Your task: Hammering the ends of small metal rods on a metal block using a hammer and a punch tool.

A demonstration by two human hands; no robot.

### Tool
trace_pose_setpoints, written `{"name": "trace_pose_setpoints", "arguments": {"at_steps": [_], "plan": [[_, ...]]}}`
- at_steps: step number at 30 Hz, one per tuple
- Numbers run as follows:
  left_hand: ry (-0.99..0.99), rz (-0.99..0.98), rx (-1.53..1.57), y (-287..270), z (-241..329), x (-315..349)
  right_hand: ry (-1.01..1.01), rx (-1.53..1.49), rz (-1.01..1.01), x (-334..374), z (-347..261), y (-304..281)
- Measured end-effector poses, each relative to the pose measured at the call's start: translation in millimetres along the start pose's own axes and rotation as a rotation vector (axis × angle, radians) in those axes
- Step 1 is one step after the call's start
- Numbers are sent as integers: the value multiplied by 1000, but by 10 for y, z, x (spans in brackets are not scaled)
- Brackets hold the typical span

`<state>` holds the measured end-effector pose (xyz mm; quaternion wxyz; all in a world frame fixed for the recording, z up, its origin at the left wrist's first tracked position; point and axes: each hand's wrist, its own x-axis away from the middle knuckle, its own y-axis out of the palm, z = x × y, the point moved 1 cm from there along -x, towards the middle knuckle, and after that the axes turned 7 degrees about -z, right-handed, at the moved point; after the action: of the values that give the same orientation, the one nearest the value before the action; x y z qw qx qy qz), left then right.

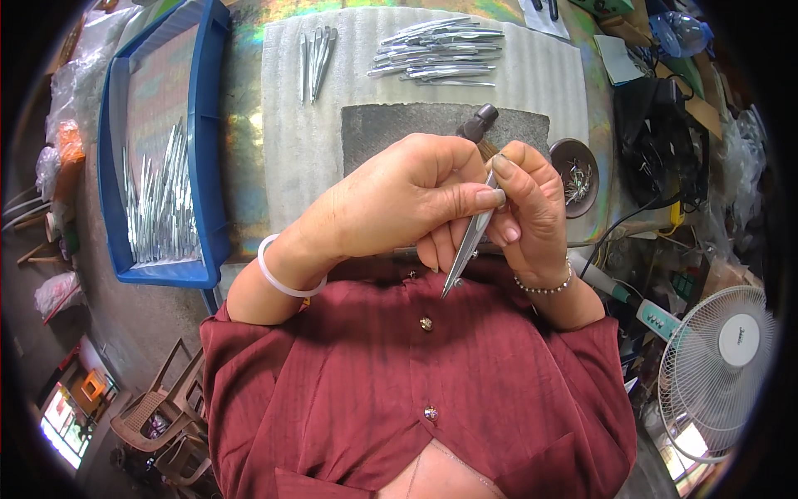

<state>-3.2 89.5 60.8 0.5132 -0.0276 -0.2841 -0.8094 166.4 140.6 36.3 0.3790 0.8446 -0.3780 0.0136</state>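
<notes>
A slim, pointed silver metal piece (467, 248) slants down between my two hands, its tip toward my shirt. Small studs stick out from its side near the lower end. My left hand (407, 195), with a white bangle at the wrist, pinches it between thumb and fingers. At its upper end, my right hand (532, 191) grips it with thumb and fingertips; a beaded bracelet circles that wrist. Just beyond my fingers a hammer (478, 125) lies on a dark flat slab (374, 129), its handle mostly hidden. The fingers cover part of the metal piece.
On the white foam sheet (287, 166) lie a small group (314, 62) and a larger pile (436, 51) of similar silver pieces. A blue tray (212, 150) at left holds many more. At right are a round bowl (561, 150) of small pins and a fan (719, 374).
</notes>
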Motion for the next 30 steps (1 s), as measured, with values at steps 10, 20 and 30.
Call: {"name": "trace_pose_setpoints", "arguments": {"at_steps": [10, 20, 30], "plan": [[-20, -7, 34, -9, -17, -10, -7, -1, 10, 10, 37, 0], [-43, -13, -63, -13, 31, -8, -63, 37, 17, 25, 46, 15], [-48, 2, -25, -30, -4, -6, -24, 15, 20, 8, 65, 6]]}}
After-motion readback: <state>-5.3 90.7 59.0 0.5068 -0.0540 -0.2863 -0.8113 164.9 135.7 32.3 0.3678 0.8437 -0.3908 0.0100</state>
